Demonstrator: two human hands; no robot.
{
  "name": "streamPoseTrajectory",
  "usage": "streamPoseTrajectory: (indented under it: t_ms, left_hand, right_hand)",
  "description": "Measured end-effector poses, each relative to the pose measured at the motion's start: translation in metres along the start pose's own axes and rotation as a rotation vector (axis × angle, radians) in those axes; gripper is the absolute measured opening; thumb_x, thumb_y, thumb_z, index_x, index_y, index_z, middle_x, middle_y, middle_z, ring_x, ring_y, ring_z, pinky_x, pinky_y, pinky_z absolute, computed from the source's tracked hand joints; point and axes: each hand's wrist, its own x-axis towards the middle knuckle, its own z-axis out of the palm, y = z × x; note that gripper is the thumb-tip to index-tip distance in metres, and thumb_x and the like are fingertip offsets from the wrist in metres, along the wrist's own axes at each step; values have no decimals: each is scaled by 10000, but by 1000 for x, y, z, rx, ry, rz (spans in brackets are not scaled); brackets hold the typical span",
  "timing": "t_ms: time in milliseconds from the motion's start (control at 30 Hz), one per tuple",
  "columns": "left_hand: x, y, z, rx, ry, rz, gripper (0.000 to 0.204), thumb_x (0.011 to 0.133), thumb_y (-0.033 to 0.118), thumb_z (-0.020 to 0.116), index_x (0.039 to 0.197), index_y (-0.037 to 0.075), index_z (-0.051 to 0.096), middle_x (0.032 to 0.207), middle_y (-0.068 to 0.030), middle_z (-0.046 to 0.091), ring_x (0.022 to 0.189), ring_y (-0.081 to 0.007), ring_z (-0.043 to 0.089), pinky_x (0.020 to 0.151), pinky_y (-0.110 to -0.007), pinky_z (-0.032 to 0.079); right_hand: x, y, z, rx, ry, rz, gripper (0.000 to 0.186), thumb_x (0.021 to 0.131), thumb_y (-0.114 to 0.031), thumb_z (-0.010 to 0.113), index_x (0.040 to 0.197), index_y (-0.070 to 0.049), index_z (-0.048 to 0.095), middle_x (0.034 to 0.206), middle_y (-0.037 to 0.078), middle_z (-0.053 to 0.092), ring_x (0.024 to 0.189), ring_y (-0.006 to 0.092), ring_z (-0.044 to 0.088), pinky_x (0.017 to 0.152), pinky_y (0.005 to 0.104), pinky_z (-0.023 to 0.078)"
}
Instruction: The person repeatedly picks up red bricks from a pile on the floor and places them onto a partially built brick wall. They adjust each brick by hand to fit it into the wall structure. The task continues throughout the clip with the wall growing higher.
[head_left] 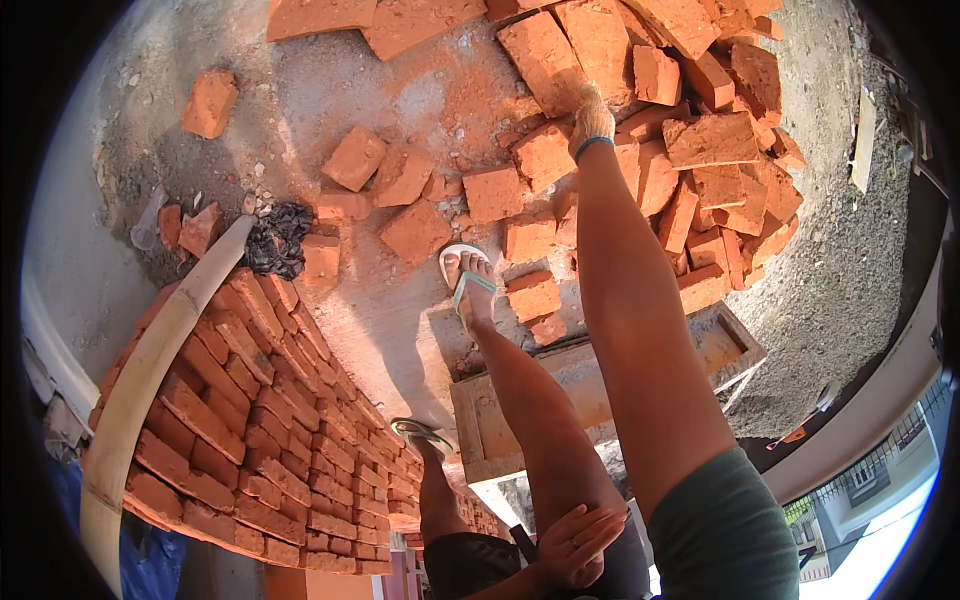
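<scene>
My right arm stretches far forward, with a blue band at the wrist. Dusty fingers of my right hand [591, 115] close on the near corner of an orange-red brick [540, 62] at the edge of a loose heap; the fingertips are partly hidden. Close to my body, my left hand [580, 545] rests by my thigh, its fingers stretched out and a ring on one of them. It holds nothing. More broken bricks [712, 143] lie tumbled to the right of my right hand.
A tall stack of bricks [265, 430] stands at the left, with a pale curved pole [160, 375] against it. A shallow rectangular tray [483, 415] sits beside my legs. Black plastic [278, 240] and scattered bricks [415, 232] lie ahead, and gravel [830, 270] spreads at right.
</scene>
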Motion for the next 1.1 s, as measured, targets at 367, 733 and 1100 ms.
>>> streamPoseTrajectory:
  t_ms: [367,733,1100]
  left_hand:
    - [2,-9,9,-66,35,-5,355,1006,190,594,1244,-18,755,1229,-156,772,1216,-327,715,1157,-533,472]
    - [29,-2,0,-115,63,-72,491,904,-20,596,1394,-29,622,1369,-200,662,1338,-368,615,1155,-509,467]
    - [280,-131,-93,959,216,-452,1188,785,253,910,1688,24,174,1641,-327,321,1555,-489,288,1225,-620,323]
  right_hand:
    - [13,-8,11,882,-71,229,445,1023,-379,681,1369,-103,634,1395,138,578,1103,249,583,917,491,514]
    - [-99,-56,21,-358,144,-371,655,800,-401,918,1167,62,636,985,235,746,871,327,754,761,443,612]
    - [-301,-56,-4,-933,-311,-314,766,787,-626,826,1080,59,647,921,257,743,914,415,756,793,499,595]
